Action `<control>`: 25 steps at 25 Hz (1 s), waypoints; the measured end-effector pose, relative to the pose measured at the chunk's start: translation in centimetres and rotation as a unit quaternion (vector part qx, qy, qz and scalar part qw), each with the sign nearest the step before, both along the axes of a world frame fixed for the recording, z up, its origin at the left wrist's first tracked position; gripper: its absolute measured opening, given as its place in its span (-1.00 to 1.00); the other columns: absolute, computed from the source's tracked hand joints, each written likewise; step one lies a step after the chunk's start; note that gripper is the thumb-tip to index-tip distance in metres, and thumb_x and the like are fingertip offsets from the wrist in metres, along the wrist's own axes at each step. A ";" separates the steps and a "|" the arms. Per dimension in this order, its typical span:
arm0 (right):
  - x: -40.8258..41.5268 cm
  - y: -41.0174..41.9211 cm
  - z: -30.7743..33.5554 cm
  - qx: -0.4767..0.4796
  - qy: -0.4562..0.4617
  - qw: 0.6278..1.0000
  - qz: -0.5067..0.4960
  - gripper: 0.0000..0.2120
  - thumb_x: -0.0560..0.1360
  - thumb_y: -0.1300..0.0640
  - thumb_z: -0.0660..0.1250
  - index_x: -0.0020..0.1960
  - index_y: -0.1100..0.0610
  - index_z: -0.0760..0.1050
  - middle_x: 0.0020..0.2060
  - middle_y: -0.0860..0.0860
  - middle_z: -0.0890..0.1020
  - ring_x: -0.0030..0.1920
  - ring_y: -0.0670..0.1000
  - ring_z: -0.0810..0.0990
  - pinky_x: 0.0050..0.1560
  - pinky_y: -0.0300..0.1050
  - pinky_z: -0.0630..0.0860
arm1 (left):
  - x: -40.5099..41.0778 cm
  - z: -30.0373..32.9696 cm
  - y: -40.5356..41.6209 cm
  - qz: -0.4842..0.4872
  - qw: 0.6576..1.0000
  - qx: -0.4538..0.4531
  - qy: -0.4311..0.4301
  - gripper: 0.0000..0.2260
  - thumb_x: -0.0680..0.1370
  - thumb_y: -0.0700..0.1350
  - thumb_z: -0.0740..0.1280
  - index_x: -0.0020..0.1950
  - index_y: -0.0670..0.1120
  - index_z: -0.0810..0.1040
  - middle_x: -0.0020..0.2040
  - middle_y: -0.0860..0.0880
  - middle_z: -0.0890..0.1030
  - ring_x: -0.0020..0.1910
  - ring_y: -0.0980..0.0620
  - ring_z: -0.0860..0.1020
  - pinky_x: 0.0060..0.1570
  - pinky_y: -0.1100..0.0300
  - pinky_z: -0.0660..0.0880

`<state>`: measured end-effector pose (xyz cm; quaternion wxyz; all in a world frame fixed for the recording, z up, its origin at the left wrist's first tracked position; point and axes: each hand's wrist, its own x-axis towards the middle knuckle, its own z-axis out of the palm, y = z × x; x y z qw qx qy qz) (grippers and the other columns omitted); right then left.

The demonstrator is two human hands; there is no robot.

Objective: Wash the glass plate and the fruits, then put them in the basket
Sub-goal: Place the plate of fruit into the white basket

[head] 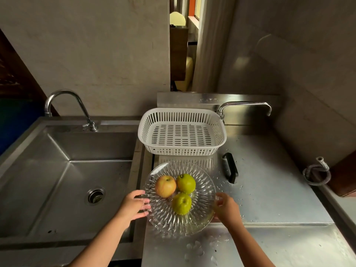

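A steel sink (63, 170) with a round drain (95, 195) lies left, a curved faucet (65, 105) behind it. On the wet steel counter (269, 189) sit a black handle (230, 167) and a coiled hose (316, 174); 1 straight tap (244, 106) stands behind.

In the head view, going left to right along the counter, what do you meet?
Sink drain → left hand → red apple → right hand → black handle → coiled hose.
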<state>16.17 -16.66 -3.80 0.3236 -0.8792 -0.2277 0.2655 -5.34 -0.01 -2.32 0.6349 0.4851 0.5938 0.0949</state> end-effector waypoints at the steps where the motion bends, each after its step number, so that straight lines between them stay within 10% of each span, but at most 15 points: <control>1: 0.1 0.1 -0.1 0.007 0.020 1.000 -0.014 -0.79 0.46 0.21 0.27 0.08 0.19 0.52 -0.09 0.22 0.66 -0.07 0.25 0.63 0.00 0.11 0.57 | -0.2 -0.1 0.0 0.000 1.000 0.003 -0.004 -0.63 0.51 -0.42 0.17 0.31 -0.21 0.37 0.06 -0.23 0.55 -0.06 -0.16 0.57 -0.09 -0.01 0.53; 6: 0.2 0.0 0.2 0.038 0.106 0.992 -0.051 -0.73 0.43 0.32 0.25 0.13 0.18 0.47 -0.06 0.25 0.64 -0.09 0.25 0.63 -0.01 0.23 0.59 | -1.0 0.0 -0.1 0.004 1.000 0.008 -0.030 -0.63 0.49 -0.45 0.18 0.27 -0.22 0.40 -0.02 -0.19 0.58 -0.13 -0.14 0.59 -0.22 0.05 0.56; 13: 0.1 -0.1 3.3 0.133 0.206 0.968 -0.057 -0.67 0.43 0.48 0.23 0.11 0.20 0.45 -0.34 0.07 0.61 -0.40 -0.02 0.62 -0.47 -0.19 0.57 | -2.3 2.7 0.7 -0.001 0.996 0.030 -0.085 -0.61 0.48 -0.43 0.24 0.29 -0.20 0.41 -0.02 -0.17 0.61 -0.15 -0.11 0.62 -0.25 0.10 0.60; 25: 2.1 2.3 10.4 0.185 0.208 0.960 0.006 -0.69 0.43 0.49 0.22 0.10 0.22 0.43 -0.21 0.17 0.57 -0.30 0.06 0.61 -0.45 -0.22 0.60 | -2.3 9.3 3.5 -0.021 0.987 0.071 -0.141 -0.62 0.48 -0.42 0.24 0.29 -0.23 0.42 0.01 -0.24 0.60 -0.15 -0.15 0.62 -0.32 0.16 0.64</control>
